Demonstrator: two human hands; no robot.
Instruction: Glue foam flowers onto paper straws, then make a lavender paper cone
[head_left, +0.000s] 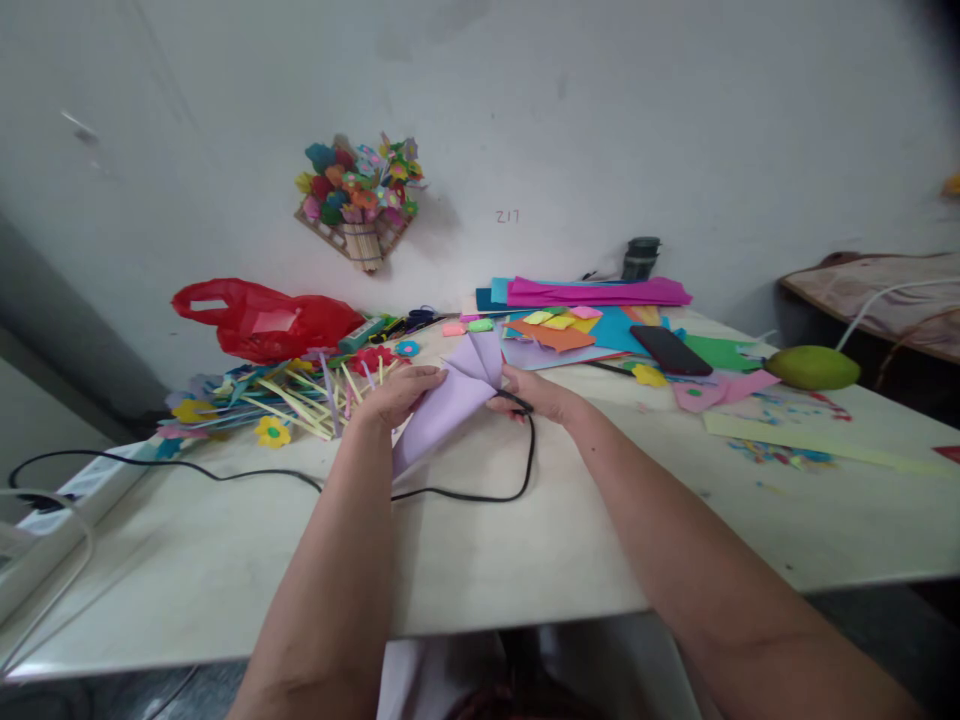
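Note:
Both my hands hold a lilac sheet of paper (pixel 450 405) above the middle of the pale table (pixel 525 540). My left hand (pixel 401 392) grips its left edge with fingers curled over it. On the sheet's right side, my right hand (pixel 536 393) pinches the paper, which is bent up into a fold at the top. A black cable (pixel 517 470) runs under the paper and loops past my right hand.
Paper flowers and straw stems (pixel 285 395) lie left, beside a red plastic bag (pixel 262 320). Coloured paper sheets (pixel 592 310), a black phone (pixel 670 350) and a green mango (pixel 812 367) sit at the right. A white power strip (pixel 67 500) lies far left. A flower bouquet (pixel 360 195) hangs on the wall.

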